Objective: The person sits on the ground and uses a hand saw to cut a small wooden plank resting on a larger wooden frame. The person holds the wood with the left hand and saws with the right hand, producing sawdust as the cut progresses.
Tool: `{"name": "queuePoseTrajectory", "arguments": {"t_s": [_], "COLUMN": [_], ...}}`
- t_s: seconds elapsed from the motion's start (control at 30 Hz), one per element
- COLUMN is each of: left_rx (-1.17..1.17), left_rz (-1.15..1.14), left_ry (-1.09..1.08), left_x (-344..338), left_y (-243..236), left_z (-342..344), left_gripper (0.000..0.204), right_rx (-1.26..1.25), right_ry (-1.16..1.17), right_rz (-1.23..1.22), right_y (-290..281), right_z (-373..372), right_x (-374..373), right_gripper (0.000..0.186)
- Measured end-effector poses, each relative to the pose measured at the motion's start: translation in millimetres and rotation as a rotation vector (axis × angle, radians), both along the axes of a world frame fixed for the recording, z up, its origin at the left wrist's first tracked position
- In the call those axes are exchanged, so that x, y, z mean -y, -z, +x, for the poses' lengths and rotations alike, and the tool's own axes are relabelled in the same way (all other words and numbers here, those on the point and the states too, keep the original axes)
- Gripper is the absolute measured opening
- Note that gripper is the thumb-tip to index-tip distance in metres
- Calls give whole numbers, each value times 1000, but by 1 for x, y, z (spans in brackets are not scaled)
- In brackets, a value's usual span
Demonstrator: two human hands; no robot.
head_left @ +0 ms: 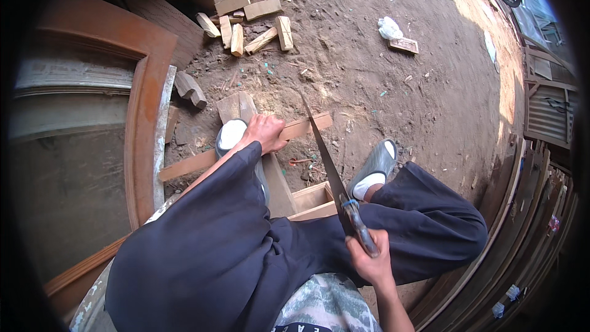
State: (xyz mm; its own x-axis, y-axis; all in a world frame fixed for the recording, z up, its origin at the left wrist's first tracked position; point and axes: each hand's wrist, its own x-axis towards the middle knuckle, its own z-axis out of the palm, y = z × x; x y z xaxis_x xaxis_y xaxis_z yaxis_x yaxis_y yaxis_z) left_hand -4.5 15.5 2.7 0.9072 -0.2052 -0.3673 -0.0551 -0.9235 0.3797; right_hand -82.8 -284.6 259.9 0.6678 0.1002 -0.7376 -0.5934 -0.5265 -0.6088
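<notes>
My right hand [372, 259] is closed round the handle of a handsaw [332, 172]. Its long dark blade slants away up and left, crossing a thin wooden strip [307, 126] near the strip's right end. Whether the teeth have entered the wood I cannot tell. With my left hand [266, 133] I grip that strip just left of the blade. It runs down and left past my leg, over a wooden block [236, 107] or beside it. A wooden board [278, 187] lies below, next to an open wooden box frame [312, 198] between my feet.
Several cut wood blocks [262, 8] are piled on the dirt ground ahead. A brown wooden frame [140, 104] stands at my left. A white plastic bag [389, 28] lies by a small wood piece [404, 45]. Long planks [522, 209] are stacked on the right.
</notes>
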Motion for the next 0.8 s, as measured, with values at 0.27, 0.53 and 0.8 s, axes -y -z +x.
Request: {"name": "queuePoseTrajectory", "arguments": {"t_s": [0.27, 0.53, 0.8], "left_rx": [-11, 35, 18], "left_rz": [-4, 10, -43], "left_ry": [12, 8, -46], "left_x": [4, 8, 3], "left_y": [-4, 6, -4], "left_z": [1, 0, 1], "left_gripper": [35, 35, 31], "right_rx": [71, 40, 67], "right_ry": [63, 59, -36], "right_rz": [-40, -49, -97], "right_y": [34, -6, -40], "right_z": [11, -29, -85], "right_x": [-2, 12, 44], "right_gripper": [30, 32, 30]}}
